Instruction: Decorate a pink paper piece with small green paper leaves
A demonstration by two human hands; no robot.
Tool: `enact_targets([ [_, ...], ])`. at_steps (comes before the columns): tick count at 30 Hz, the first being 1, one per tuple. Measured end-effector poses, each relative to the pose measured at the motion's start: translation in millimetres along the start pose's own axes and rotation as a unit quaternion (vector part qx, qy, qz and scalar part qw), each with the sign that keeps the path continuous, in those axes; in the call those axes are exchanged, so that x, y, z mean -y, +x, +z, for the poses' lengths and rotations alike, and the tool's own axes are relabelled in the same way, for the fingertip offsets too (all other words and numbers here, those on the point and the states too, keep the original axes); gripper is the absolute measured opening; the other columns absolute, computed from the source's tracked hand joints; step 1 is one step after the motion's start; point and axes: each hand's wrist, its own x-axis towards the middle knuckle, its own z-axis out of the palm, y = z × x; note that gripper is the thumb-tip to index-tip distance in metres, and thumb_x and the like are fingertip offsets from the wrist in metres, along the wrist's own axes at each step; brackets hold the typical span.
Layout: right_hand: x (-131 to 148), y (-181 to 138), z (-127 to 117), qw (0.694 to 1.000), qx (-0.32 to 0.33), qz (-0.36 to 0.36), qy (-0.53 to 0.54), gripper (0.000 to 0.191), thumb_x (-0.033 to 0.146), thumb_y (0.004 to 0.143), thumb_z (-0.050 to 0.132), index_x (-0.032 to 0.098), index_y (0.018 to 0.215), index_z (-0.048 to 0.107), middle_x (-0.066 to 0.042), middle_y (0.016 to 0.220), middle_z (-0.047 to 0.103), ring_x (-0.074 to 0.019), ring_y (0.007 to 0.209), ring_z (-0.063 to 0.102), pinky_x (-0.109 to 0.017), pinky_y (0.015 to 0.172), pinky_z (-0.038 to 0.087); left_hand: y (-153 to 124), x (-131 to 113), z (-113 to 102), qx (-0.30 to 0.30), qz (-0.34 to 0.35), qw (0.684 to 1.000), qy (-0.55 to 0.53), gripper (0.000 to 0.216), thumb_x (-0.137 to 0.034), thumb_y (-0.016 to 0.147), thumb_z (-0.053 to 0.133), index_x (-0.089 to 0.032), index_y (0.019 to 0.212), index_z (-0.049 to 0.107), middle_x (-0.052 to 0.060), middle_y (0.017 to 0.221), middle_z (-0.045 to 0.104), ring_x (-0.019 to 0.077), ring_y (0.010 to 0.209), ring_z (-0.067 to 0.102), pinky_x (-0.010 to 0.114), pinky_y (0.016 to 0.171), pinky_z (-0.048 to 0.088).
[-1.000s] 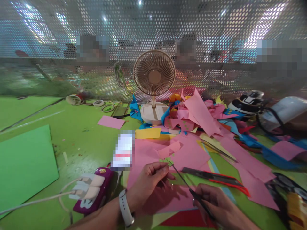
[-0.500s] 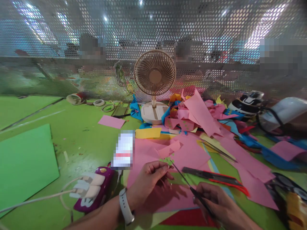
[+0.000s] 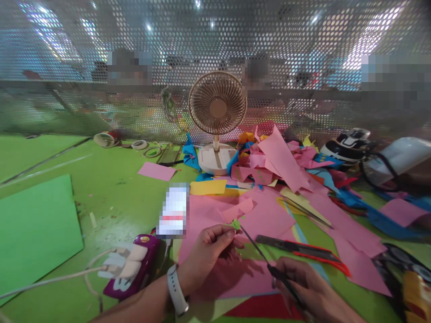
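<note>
My left hand, with a white watch band on its wrist, pinches a small green paper cutout between thumb and forefinger. My right hand is wrapped round a slim tool with a thin dark metal shaft and a black handle; its exact kind is not clear. The tool's tip reaches up to the cutout, and I cannot tell whether they touch. Below both hands lie pink paper sheets. A utility knife with a red-edged body rests just beyond my right hand.
A small fan stands at the back, beside a heap of paper scraps. To the left are a phone, a purple power strip with plugs and a green sheet. Long metal tweezers lie on paper. A perforated screen rises behind.
The green cutout has turned at my left fingertips and now looks more compact. Both hands and the slim tool have hardly moved.
</note>
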Motion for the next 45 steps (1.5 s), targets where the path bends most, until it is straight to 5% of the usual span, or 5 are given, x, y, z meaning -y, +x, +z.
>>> enact_targets([
  [45, -10.0, 5.8, 3.9, 0.999, -0.034, -0.011, 0.028, 0.050, 0.063, 0.059, 0.063, 0.017, 0.061, 0.043, 0.006, 0.051, 0.037, -0.0042, 0.044, 0.030, -0.016, 0.040, 0.025, -1.7, 0.8, 1.9, -0.008, -0.042, 0.999, -0.004, 0.030, -0.041, 0.075, 0.060, -0.013, 0.084, 0.061, 0.006, 0.072, 0.066, 0.0102, 0.053, 0.058, 0.021, 0.052, 0.042],
])
